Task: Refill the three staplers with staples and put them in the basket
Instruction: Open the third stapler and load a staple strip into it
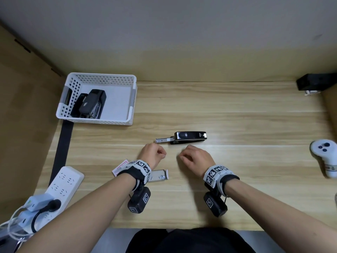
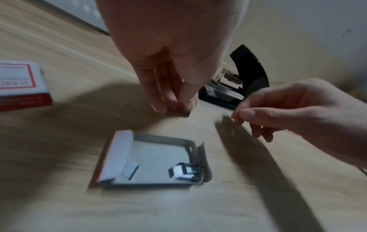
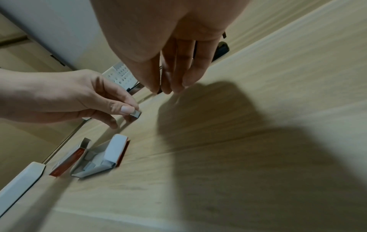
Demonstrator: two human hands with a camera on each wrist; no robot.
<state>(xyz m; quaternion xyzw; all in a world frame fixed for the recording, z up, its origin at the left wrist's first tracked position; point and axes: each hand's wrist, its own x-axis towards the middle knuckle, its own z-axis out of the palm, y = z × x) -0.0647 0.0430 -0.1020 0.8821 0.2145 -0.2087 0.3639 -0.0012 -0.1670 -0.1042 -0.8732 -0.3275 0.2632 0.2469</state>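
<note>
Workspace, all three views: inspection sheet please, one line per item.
Surface: wooden table.
Job's things: open stapler on table, magazine slid out; white basket holds dark staplers, count unclear; open staple box with few staples.
Clutter: white controller; black device.
Grippers: left hand pinches a staple strip; right hand holds nothing visible.
Cables: power strip, plugs, white cords.
Surroundings: plain wall.

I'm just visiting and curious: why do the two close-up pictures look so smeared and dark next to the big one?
Head view: evenly lit and sharp, with wide-angle bending at the table edges. Left wrist view: blur toward the borders, the open staple box soft, long hand shadows. Right wrist view: the right hand throws a broad dark shadow, and the foreground wood is smeared.
</note>
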